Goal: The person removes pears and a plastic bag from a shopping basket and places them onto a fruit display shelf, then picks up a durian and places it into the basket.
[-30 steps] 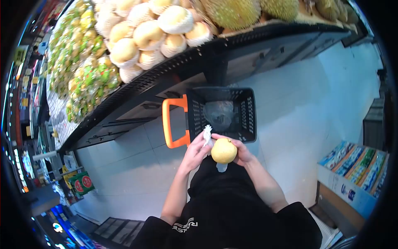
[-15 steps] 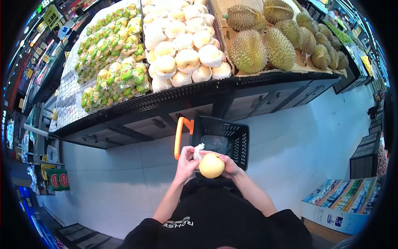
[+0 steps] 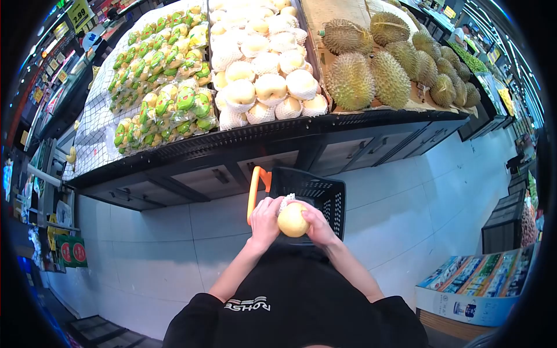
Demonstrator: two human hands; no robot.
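Observation:
A round yellow pear sits in my right hand, whose fingers and thumb wrap its right side. Close beside it, my left hand is closed on a white foam net sleeve, which bunches up at the pear's far left side. Whether the net still touches the pear is hard to tell. Both hands are over the near part of a black shopping basket with an orange handle. The hands hide part of the basket's inside.
Ahead is a black-fronted produce stand with netted pears, bagged fruit with green labels, and durians. A cardboard display box stands at the lower right, near dark crates. Pale floor tiles lie between.
Both hands and the pear have risen slightly in view. My left fingers have closed further over the net, and my right thumb now lies across the pear. The camera view has shifted a little.

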